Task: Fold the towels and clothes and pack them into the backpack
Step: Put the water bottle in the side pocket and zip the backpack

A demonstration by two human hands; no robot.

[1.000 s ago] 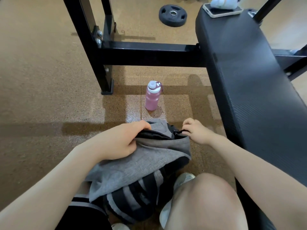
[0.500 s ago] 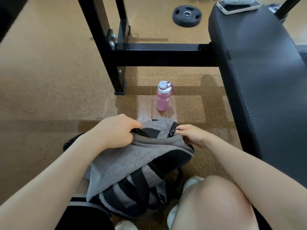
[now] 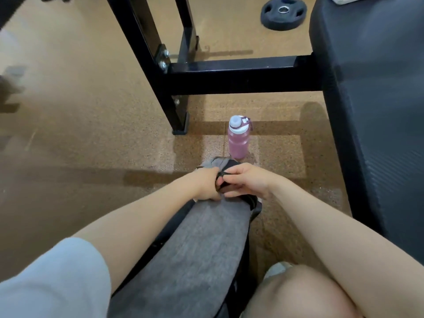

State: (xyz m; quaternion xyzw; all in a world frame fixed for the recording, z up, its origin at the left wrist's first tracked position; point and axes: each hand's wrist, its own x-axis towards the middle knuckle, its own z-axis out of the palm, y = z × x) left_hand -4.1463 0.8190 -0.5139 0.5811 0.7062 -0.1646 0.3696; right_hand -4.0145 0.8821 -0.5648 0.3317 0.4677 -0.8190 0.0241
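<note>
Head view, both hands (image 3: 207,187) (image 3: 246,181) gripping backpack (image 3: 197,244)

A grey backpack (image 3: 202,244) lies lengthwise between the person's legs on the speckled brown floor (image 3: 80,134), and both hands grip its far end: the left hand (image 3: 206,187) clutches the fabric while the right hand (image 3: 247,180) pinches the black edge beside it. At twelve o'clock from the hands stands a pink water bottle (image 3: 238,138) near a black metal frame (image 3: 206,72). A dark padded bench (image 3: 378,111) fills the two o'clock side, with a weight plate (image 3: 284,13) on the floor at one o'clock.
</note>
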